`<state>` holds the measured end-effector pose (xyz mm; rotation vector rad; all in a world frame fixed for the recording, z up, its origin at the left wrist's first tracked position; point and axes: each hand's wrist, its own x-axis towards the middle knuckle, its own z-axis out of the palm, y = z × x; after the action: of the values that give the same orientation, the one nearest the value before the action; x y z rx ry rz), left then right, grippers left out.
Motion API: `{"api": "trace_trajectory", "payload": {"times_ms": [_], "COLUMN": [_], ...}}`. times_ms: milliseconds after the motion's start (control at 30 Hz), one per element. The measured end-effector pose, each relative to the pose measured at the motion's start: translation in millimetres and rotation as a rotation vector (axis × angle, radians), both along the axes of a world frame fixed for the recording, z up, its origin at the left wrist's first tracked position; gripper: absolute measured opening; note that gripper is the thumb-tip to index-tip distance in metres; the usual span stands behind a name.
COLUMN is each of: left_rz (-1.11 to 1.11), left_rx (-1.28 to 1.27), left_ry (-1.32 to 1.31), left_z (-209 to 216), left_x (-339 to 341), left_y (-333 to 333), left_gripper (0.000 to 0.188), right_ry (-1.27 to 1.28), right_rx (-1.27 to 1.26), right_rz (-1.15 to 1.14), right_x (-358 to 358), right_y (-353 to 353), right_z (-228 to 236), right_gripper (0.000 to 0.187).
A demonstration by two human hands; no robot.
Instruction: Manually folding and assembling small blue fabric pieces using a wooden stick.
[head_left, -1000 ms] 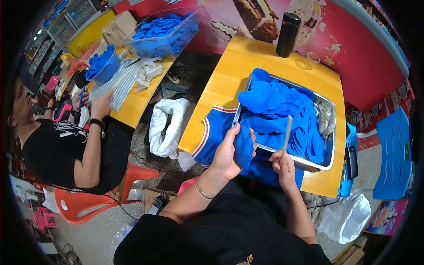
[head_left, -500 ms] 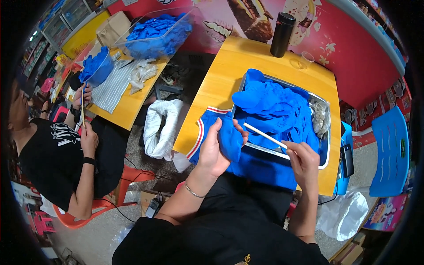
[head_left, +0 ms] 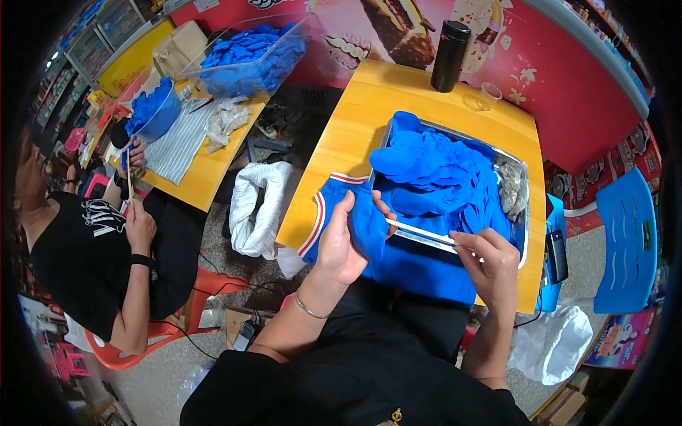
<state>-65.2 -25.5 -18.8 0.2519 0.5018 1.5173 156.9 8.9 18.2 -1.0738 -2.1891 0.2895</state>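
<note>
Blue cloth piece with a red-and-white striped edge sits at the near edge of the yellow table, and the left hand is wrapped around it, thumb and fingers closed over the fabric. From that cloth a thin white stick runs toward three o'clock, its far end pinched between the thumb and fingertips of the right hand; its near end seems tucked into the cloth, though the folds hide it. At twelve o'clock from both hands a metal tray holds a heap of blue cloth pieces.
</note>
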Motion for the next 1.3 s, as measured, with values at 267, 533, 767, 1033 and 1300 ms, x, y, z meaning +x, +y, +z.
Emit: {"api": "trace_trajectory", "payload": {"times_ms": [267, 533, 767, 1033, 1300], "left_rz": [0.023, 0.029, 0.004, 0.006, 0.151], "left_rx": [0.081, 0.033, 0.072, 0.170, 0.146], "left_ry": [0.056, 0.098, 0.326, 0.248, 0.258], "left_z": [0.0, -0.4, 3.7, -1.7, 0.3], "left_x": [-0.2, -0.4, -3.2, 1.7, 7.8], "left_y": [-1.8, -0.3, -2.4, -0.2, 2.4], "left_gripper": [0.041, 0.040, 0.037, 0.043, 0.046], "right_ry": [0.034, -0.031, 0.037, 0.171, 0.307], "right_rx": [-0.087, 0.136, -0.026, -0.306, -0.452], "right_rz": [0.009, -0.057, 0.033, 0.196, 0.227], "right_x": [-7.2, -5.9, -4.2, -16.4, -35.2], "right_y": [-0.8, 1.6, 1.3, -1.0, -11.8], "right_z": [-4.8, -2.2, -5.6, -26.5, -30.8], "right_gripper": [0.014, 0.010, 0.010, 0.017, 0.033]}}
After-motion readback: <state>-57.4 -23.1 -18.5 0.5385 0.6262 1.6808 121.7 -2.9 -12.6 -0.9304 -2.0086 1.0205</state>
